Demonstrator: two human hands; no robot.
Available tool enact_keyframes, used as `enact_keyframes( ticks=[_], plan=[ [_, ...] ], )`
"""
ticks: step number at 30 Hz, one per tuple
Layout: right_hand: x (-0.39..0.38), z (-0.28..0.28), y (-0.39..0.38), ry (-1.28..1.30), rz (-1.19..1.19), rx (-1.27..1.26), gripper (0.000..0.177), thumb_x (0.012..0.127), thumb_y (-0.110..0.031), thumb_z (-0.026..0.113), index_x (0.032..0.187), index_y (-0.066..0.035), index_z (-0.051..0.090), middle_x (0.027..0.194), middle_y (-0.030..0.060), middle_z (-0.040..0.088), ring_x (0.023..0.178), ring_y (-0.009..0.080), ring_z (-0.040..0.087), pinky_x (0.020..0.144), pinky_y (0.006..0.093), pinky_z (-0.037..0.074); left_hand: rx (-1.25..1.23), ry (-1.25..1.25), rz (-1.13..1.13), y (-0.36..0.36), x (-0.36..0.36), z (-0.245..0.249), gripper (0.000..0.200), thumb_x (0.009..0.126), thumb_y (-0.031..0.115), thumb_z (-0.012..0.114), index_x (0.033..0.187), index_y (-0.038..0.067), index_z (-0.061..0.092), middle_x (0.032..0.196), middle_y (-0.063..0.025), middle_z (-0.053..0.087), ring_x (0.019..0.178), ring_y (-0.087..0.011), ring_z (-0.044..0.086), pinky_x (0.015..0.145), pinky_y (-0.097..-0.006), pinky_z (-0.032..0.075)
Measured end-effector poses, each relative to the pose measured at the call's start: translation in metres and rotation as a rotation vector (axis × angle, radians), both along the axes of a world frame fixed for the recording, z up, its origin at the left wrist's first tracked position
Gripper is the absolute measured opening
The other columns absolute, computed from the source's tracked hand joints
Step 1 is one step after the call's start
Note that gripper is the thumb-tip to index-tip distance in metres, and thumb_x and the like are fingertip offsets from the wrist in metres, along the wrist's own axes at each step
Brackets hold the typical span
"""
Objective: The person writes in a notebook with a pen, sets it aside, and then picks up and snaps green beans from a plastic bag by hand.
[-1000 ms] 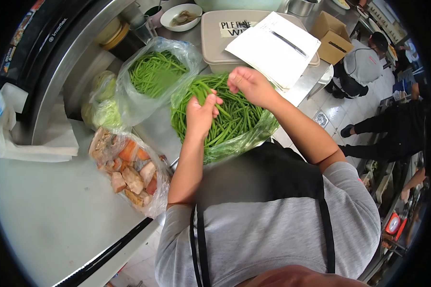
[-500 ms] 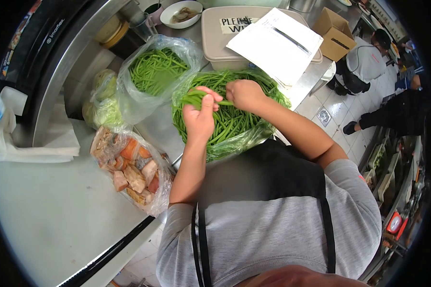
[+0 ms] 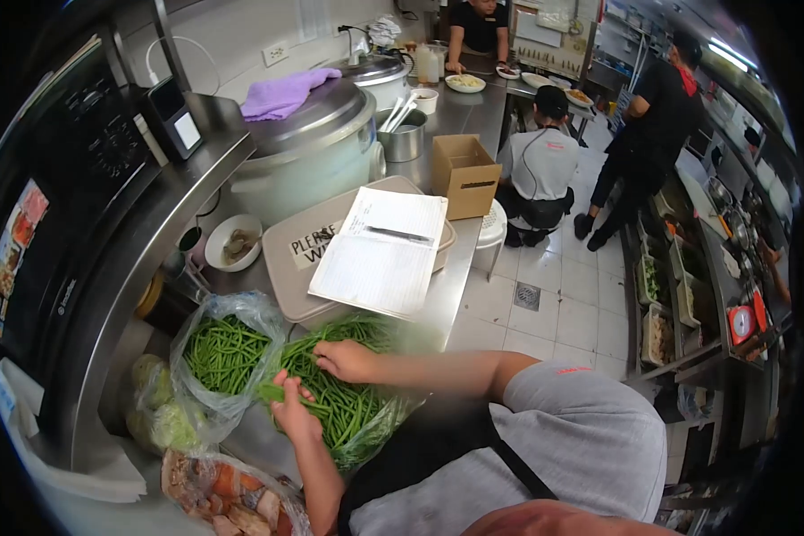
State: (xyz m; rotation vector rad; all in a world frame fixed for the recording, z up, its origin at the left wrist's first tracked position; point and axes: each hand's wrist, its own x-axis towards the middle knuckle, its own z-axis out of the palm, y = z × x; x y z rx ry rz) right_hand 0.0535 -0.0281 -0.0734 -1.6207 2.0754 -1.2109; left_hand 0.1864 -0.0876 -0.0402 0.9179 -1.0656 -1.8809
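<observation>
A large clear plastic bag [image 3: 393, 413] lies open on the steel counter, full of long green beans [image 3: 347, 420]. My left hand [image 3: 295, 409] is closed around a small bunch of green beans at the bag's left side. Just above it, my right hand [image 3: 347, 360] is over the bag with its fingers pinched at the beans; the fingertips are partly hidden. To the left, a second clear bag [image 3: 188, 353] holds more green beans, cut or trimmed as far as I can tell.
A notebook with a pen [image 3: 380, 250] lies on a lidded bin [image 3: 286, 277]. Nearby are a cardboard box [image 3: 466, 174], a large pot [image 3: 308, 161], a bowl [image 3: 233, 243], bagged cabbage [image 3: 171, 420] and bagged meat chunks [image 3: 228, 496]. Several people are beyond, one crouching [image 3: 538, 165].
My view has tilted up and turned right, so the far kitchen and co-workers now show. My hands stay over the bean bag, with the left still holding its bunch.
</observation>
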Motion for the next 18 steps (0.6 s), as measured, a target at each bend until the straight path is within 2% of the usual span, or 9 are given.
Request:
enact_keyframes(
  ticks=[3,6,8,10,13,18],
  plan=[
    [0.012,0.032,0.004,-0.12,0.062,0.023,0.015,0.078,-0.018,0.051,0.085,-0.005,0.052,0.073,0.0146,0.056,0.068,0.0314,0.055,0.061,0.0378,0.044,-0.125,-0.033,-0.095,0.007,-0.01,0.009,0.018,0.081,0.011,0.051,0.094,-0.001,0.046,0.077,-0.0048,0.05,0.057,-0.0096,0.042,0.049,-0.0234,0.036],
    [0.021,0.033,0.008,-0.137,0.116,-0.054,0.016,0.078,-0.019,0.051,0.085,-0.005,0.053,0.072,0.0137,0.057,0.066,0.0312,0.055,0.058,0.0374,0.043,-0.216,-0.105,-0.085,-0.003,-0.011,0.0,0.016,0.08,0.01,0.052,0.092,-0.001,0.048,0.077,-0.005,0.05,0.057,-0.009,0.042,0.05,-0.0227,0.036],
    [0.02,0.023,0.01,-0.089,0.066,-0.131,0.017,0.078,-0.021,0.051,0.085,-0.006,0.053,0.072,0.0131,0.057,0.065,0.0303,0.055,0.058,0.0372,0.043,-0.172,-0.091,0.005,-0.006,-0.008,0.008,0.015,0.08,0.01,0.052,0.091,0.0,0.048,0.076,-0.0048,0.051,0.057,-0.0093,0.043,0.051,-0.023,0.037],
    [0.018,0.023,0.017,-0.093,0.044,0.013,0.018,0.078,-0.024,0.051,0.082,-0.006,0.054,0.072,0.0138,0.057,0.066,0.032,0.055,0.058,0.0397,0.043,-0.137,-0.081,0.071,-0.011,-0.006,0.011,0.015,0.081,0.01,0.052,0.091,0.0,0.048,0.076,-0.0049,0.051,0.057,-0.0097,0.044,0.052,-0.0234,0.038],
    [0.018,0.026,0.021,-0.074,0.041,0.099,0.018,0.077,-0.025,0.052,0.079,-0.007,0.055,0.07,0.0138,0.057,0.065,0.032,0.054,0.058,0.0391,0.043,-0.121,-0.042,0.039,-0.008,-0.008,0.01,0.014,0.081,0.01,0.051,0.091,0.001,0.049,0.078,-0.0055,0.053,0.059,-0.0099,0.045,0.052,-0.0239,0.039],
    [0.015,0.033,0.025,-0.123,0.02,0.037,0.019,0.077,-0.024,0.053,0.078,-0.006,0.055,0.07,0.0139,0.057,0.066,0.0318,0.055,0.058,0.0391,0.043,-0.076,-0.046,-0.027,0.004,-0.013,0.002,0.013,0.081,0.01,0.05,0.092,0.002,0.049,0.078,-0.0047,0.054,0.06,-0.01,0.045,0.052,-0.0239,0.038]
  ],
)
